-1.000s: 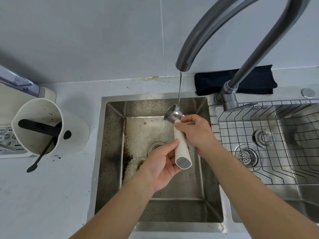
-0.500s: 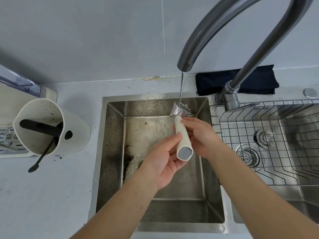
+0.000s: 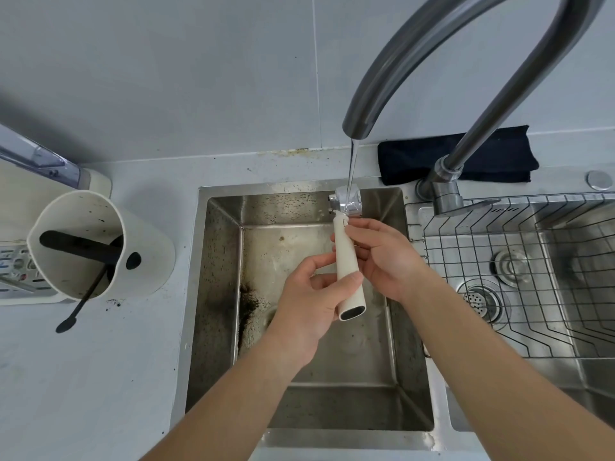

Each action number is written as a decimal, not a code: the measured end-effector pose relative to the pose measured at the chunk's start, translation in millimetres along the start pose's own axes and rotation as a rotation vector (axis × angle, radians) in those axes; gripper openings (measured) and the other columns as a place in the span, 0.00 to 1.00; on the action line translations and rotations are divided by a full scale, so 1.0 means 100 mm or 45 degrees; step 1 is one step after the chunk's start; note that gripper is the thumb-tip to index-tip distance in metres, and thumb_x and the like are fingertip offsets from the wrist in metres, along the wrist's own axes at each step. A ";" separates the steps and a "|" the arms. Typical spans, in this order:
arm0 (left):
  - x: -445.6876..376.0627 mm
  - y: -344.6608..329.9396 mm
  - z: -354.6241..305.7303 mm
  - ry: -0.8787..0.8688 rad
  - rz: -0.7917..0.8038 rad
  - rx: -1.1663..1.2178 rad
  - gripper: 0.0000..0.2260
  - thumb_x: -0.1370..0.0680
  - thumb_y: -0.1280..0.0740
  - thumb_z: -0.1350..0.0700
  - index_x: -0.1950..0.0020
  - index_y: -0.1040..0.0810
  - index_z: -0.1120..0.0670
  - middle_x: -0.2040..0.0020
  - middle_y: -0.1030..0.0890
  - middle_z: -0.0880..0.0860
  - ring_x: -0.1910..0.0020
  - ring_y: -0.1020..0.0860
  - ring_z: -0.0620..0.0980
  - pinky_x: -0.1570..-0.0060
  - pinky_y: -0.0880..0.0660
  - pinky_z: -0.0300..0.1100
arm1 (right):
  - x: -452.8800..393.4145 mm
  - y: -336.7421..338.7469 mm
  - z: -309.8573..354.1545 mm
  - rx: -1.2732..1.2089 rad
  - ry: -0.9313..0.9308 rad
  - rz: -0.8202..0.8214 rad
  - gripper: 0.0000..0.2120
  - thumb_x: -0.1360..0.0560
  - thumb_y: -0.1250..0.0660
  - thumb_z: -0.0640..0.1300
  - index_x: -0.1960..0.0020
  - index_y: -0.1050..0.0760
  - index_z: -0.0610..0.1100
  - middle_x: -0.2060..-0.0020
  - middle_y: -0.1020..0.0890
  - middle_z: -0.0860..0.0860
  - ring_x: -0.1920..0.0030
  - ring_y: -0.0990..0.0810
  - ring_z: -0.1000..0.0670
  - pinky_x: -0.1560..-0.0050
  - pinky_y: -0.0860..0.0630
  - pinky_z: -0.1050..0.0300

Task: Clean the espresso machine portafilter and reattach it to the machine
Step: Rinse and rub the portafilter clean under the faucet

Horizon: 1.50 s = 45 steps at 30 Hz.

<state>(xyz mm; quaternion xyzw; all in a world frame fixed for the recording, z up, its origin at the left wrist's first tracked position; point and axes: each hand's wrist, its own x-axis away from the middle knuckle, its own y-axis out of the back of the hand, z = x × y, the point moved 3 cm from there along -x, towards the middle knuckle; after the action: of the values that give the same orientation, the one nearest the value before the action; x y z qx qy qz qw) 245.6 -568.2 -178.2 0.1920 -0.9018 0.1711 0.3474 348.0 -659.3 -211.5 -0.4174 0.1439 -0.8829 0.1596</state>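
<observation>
Portafilter [image 3: 346,241] in your hands: handle smooth matt cream plastic, head shiny metal, wet under stream. Faucet [image 3: 466,61] above: brushed dark-grey metal, soft sheen. Sink [image 3: 219,294] below your wrists: stainless steel, dull, speckled and stained with dark grounds. Rack [image 3: 532,294] to your right: thin glossy wire over polished steel basin. Cloth [image 3: 492,158] behind faucet: dark, soft, matt fabric. Jug [image 3: 146,247] to your left: matt off-white plastic, flecked inside. Countertop [image 3: 100,377]: smooth pale grey, faint gloss.

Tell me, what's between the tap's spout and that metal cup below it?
Only a thin stream of water, falling from the spout onto the metal cup, seen from the head camera.
</observation>
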 end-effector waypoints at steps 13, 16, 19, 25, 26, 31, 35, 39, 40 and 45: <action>0.02 0.13 0.28 -0.163 -0.060 -0.411 0.26 0.31 0.23 0.59 0.37 0.27 0.45 0.48 0.17 0.51 0.55 0.17 0.48 0.58 0.19 0.42 | 0.10 0.02 -0.09 0.114 0.042 0.069 0.13 0.24 0.36 0.31 0.40 0.25 0.40 0.50 0.18 0.40 0.53 0.20 0.43 0.57 0.22 0.51; 0.02 0.14 0.33 -0.175 -0.040 -0.495 0.26 0.30 0.24 0.58 0.36 0.28 0.43 0.46 0.18 0.47 0.53 0.17 0.45 0.52 0.18 0.46 | 0.12 0.04 -0.16 0.109 0.065 0.081 0.12 0.24 0.36 0.31 0.42 0.25 0.41 0.50 0.17 0.42 0.54 0.19 0.45 0.57 0.21 0.53; 0.03 0.13 0.36 -0.185 -0.022 -0.518 0.25 0.29 0.25 0.59 0.37 0.29 0.41 0.45 0.19 0.45 0.51 0.17 0.43 0.49 0.19 0.47 | 0.16 0.05 -0.19 0.123 0.118 0.086 0.12 0.24 0.35 0.29 0.45 0.25 0.42 0.53 0.18 0.43 0.56 0.19 0.47 0.57 0.21 0.55; 0.01 0.10 0.38 -0.232 -0.035 -0.610 0.22 0.28 0.27 0.57 0.40 0.29 0.38 0.45 0.20 0.42 0.51 0.18 0.43 0.49 0.19 0.48 | 0.22 0.02 -0.19 0.252 0.224 0.020 0.13 0.26 0.32 0.30 0.47 0.23 0.45 0.55 0.17 0.47 0.59 0.20 0.51 0.64 0.24 0.62; 0.01 0.09 0.38 -0.246 -0.036 -0.636 0.21 0.28 0.28 0.57 0.41 0.30 0.37 0.46 0.20 0.41 0.51 0.18 0.42 0.49 0.19 0.46 | 0.22 0.02 -0.20 0.267 0.236 0.002 0.13 0.26 0.32 0.30 0.47 0.23 0.46 0.54 0.17 0.47 0.58 0.20 0.51 0.63 0.24 0.62; 0.04 0.03 0.31 -0.281 -0.058 -0.719 0.20 0.27 0.27 0.52 0.40 0.30 0.39 0.50 0.20 0.39 0.53 0.19 0.40 0.59 0.24 0.30 | 0.23 -0.02 -0.17 0.369 0.335 -0.106 0.14 0.28 0.29 0.31 0.46 0.22 0.45 0.48 0.16 0.40 0.52 0.19 0.47 0.46 0.20 0.45; 0.02 0.03 0.31 -0.270 -0.067 -0.740 0.24 0.29 0.25 0.51 0.37 0.30 0.41 0.52 0.19 0.41 0.55 0.19 0.38 0.57 0.22 0.33 | 0.24 -0.06 -0.15 0.468 0.396 -0.179 0.13 0.29 0.28 0.33 0.47 0.22 0.45 0.51 0.15 0.44 0.54 0.18 0.48 0.50 0.19 0.47; -0.04 0.05 0.36 -0.259 -0.027 -0.707 0.21 0.27 0.27 0.56 0.39 0.29 0.39 0.51 0.17 0.43 0.54 0.18 0.40 0.52 0.20 0.38 | 0.23 -0.05 -0.15 0.536 0.428 -0.217 0.13 0.31 0.25 0.36 0.50 0.22 0.47 0.53 0.15 0.48 0.56 0.16 0.44 0.52 0.18 0.47; -0.05 0.05 0.37 -0.253 -0.017 -0.689 0.22 0.27 0.27 0.56 0.38 0.29 0.41 0.50 0.17 0.44 0.53 0.18 0.41 0.50 0.20 0.42 | 0.23 -0.04 -0.15 0.542 0.429 -0.221 0.14 0.31 0.25 0.36 0.50 0.22 0.47 0.53 0.15 0.48 0.55 0.16 0.43 0.53 0.18 0.47; -0.11 0.08 0.38 -0.249 0.077 -0.635 0.24 0.27 0.27 0.57 0.34 0.28 0.44 0.47 0.17 0.47 0.50 0.17 0.45 0.47 0.20 0.51 | 0.22 -0.02 -0.10 0.530 0.405 -0.178 0.14 0.32 0.24 0.36 0.48 0.21 0.45 0.54 0.15 0.47 0.60 0.19 0.51 0.58 0.22 0.56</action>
<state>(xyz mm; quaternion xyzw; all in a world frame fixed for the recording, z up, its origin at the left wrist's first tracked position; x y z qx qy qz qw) 227.9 -575.5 -213.7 0.0893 -0.9507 -0.0653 0.2898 326.7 -665.2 -201.1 -0.2404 -0.0468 -0.9569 0.1559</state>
